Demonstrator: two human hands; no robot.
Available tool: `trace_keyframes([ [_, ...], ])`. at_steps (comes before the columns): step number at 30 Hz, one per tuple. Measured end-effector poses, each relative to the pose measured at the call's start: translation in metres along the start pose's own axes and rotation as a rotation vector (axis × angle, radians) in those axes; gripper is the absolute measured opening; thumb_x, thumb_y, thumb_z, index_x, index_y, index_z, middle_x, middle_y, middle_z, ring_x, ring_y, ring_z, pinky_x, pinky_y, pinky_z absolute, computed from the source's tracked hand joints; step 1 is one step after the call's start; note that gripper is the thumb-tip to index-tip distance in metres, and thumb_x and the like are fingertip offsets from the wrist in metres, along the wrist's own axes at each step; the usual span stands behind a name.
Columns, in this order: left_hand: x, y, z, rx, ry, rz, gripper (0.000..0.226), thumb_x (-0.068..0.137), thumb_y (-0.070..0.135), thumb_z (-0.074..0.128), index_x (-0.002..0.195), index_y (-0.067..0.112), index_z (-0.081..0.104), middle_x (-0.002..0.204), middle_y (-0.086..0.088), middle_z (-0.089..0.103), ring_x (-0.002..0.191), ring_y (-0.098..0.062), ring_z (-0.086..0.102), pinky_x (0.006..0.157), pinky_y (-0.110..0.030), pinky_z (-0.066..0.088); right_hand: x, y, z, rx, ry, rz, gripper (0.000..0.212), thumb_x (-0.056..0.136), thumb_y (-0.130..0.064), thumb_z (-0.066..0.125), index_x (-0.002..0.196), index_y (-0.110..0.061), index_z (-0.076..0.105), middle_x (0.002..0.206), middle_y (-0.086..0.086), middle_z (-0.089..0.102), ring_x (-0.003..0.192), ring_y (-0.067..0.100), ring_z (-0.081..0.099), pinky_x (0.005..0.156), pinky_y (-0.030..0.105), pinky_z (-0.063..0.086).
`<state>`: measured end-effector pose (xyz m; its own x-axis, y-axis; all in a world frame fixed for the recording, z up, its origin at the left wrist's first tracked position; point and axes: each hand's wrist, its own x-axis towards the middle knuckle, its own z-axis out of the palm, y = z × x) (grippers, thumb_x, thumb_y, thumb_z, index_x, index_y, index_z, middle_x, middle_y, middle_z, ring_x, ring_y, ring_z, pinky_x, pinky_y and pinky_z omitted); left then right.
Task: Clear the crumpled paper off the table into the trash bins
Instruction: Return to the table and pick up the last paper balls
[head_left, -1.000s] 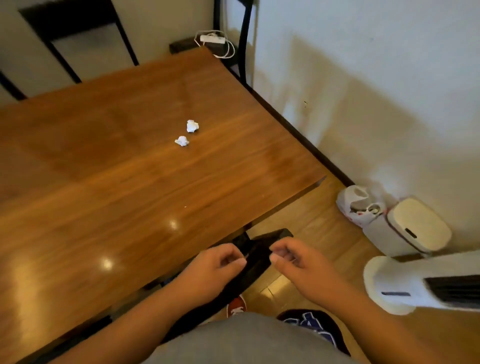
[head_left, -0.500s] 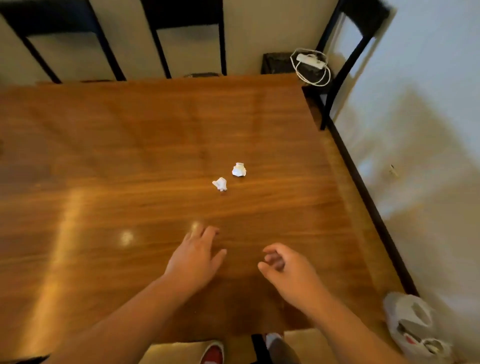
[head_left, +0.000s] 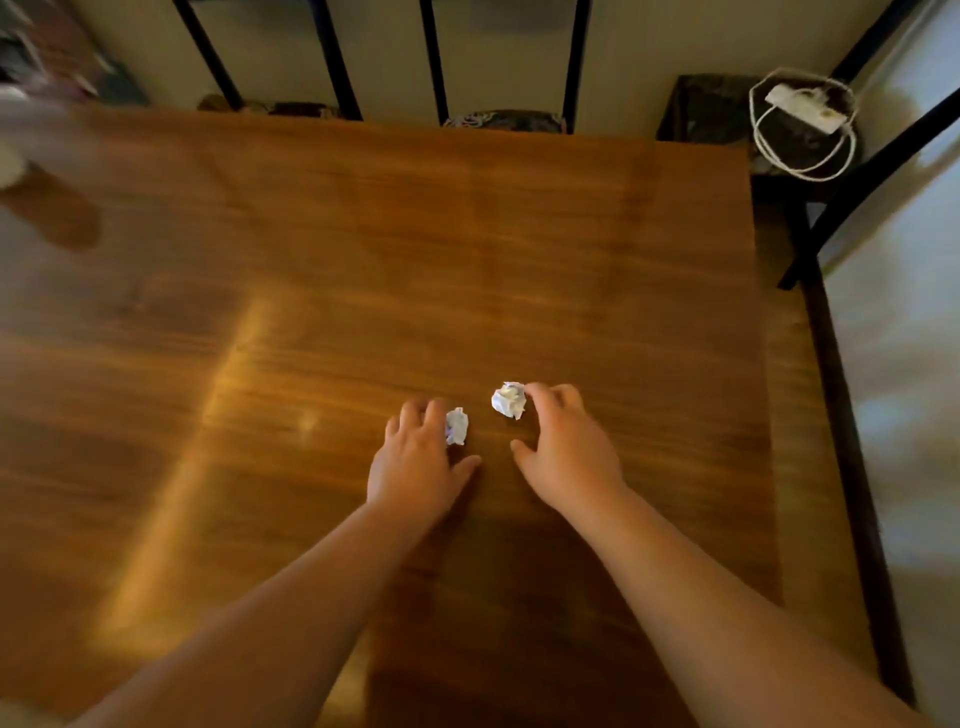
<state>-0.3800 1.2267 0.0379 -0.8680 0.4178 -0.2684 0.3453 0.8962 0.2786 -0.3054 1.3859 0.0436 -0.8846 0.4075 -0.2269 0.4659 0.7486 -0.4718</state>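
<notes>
Wooden table (head_left: 363, 291): brown, glossy, streaked with glare; fills most of the view.

Smaller paper ball (head_left: 457, 426): white, crumpled, on the tabletop, touching the fingertips of the left hand (head_left: 415, 462). That hand lies palm down, fingers spread, thumb apart below the ball; not closed on it.

Larger paper ball (head_left: 509, 399): white, crumpled, on the tabletop just right of the first, at the fingertips of the right hand (head_left: 566, 457). That hand is open, fingers curled beside the ball, thumb well apart.

Power strip (head_left: 802, 108): white, with coiled cord, on a dark stand beyond the far right corner.

Black chair backs (head_left: 434, 57): along the far edge.
</notes>
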Motion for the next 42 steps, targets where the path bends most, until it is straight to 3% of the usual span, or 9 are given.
trace_keyframes([
  [7,0.023,0.007,0.010,-0.006,0.032,0.004,0.062,0.084,0.049,0.063,0.136,0.030,0.035,0.135,-0.005,0.046,0.125,-0.025,0.049,0.098,-0.037,0.048,0.034,-0.006,0.016,-0.044,0.034,-0.043,0.066,0.083,-0.042,0.066,0.139,-0.029,0.034,0.133,0.002,0.040,0.113,0.024,0.052,0.075,0.034,0.053],
  [14,0.019,0.002,0.011,-0.127,0.055,0.011,0.029,0.090,0.028,0.061,0.118,0.023,0.055,0.121,-0.001,0.053,0.103,-0.017,0.059,0.084,-0.030,0.054,0.045,-0.007,0.024,-0.053,0.024,-0.126,0.046,0.087,-0.036,0.063,0.129,-0.024,0.048,0.126,0.001,0.046,0.108,0.022,0.052,0.076,0.035,0.052],
  [21,-0.024,-0.026,0.001,-0.487,-0.108,-0.159,0.004,0.088,0.034,0.062,0.091,0.032,0.062,0.103,0.006,0.062,0.090,-0.013,0.060,0.072,-0.028,0.050,0.017,-0.008,0.033,0.048,0.010,-0.095,0.039,0.089,-0.031,0.062,0.126,-0.022,0.054,0.120,-0.002,0.050,0.095,0.016,0.056,0.067,0.023,0.045],
  [24,-0.058,-0.041,-0.003,-0.773,-0.233,-0.338,0.009,0.088,0.039,0.062,0.083,0.032,0.064,0.090,0.003,0.067,0.076,-0.014,0.066,0.060,-0.029,0.056,-0.015,-0.015,0.033,0.305,-0.068,0.079,0.028,0.087,-0.035,0.064,0.114,-0.029,0.058,0.106,-0.010,0.058,0.085,0.008,0.058,0.058,0.015,0.041],
  [27,-0.099,-0.061,-0.008,-1.152,-0.292,-0.551,0.016,0.088,0.034,0.065,0.078,0.023,0.069,0.084,-0.002,0.067,0.067,-0.012,0.064,0.055,-0.027,0.054,-0.056,-0.030,0.031,0.866,-0.225,0.425,0.013,0.088,-0.030,0.065,0.100,-0.026,0.065,0.101,0.001,0.068,0.076,0.011,0.066,0.055,0.021,0.049],
  [30,-0.143,-0.085,-0.014,-1.665,-0.375,-0.789,0.018,0.081,0.030,0.072,0.085,0.013,0.068,0.082,-0.003,0.067,0.063,-0.012,0.062,0.047,-0.023,0.049,-0.107,-0.046,0.031,1.400,-0.423,0.700,0.020,0.089,-0.021,0.059,0.104,-0.010,0.066,0.098,0.012,0.071,0.065,0.015,0.066,0.053,0.026,0.049],
  [32,-0.173,-0.102,-0.018,-1.836,-0.458,-0.828,0.021,0.074,0.031,0.076,0.078,0.012,0.068,0.079,-0.004,0.067,0.062,-0.012,0.063,0.043,-0.021,0.050,-0.142,-0.054,0.034,1.620,-0.539,0.808,0.027,0.086,-0.023,0.057,0.105,-0.005,0.065,0.092,0.014,0.071,0.065,0.018,0.064,0.052,0.027,0.048],
  [37,-0.241,-0.137,-0.040,-1.995,-0.637,-0.712,0.018,0.080,0.036,0.069,0.075,0.019,0.067,0.080,0.000,0.064,0.065,-0.011,0.067,0.044,-0.021,0.052,-0.219,-0.084,0.041,1.750,-0.602,0.922,0.030,0.078,-0.029,0.060,0.095,-0.004,0.064,0.085,0.015,0.069,0.060,0.022,0.065,0.045,0.027,0.049],
  [42,-0.304,-0.167,-0.059,-2.020,-0.618,-0.655,0.018,0.081,0.032,0.067,0.079,0.014,0.071,0.094,-0.009,0.074,0.071,-0.016,0.072,0.050,-0.027,0.058,-0.291,-0.118,0.049,1.644,-0.601,0.888,0.029,0.087,-0.031,0.056,0.089,-0.006,0.068,0.081,0.013,0.072,0.060,0.023,0.069,0.040,0.027,0.050],
])
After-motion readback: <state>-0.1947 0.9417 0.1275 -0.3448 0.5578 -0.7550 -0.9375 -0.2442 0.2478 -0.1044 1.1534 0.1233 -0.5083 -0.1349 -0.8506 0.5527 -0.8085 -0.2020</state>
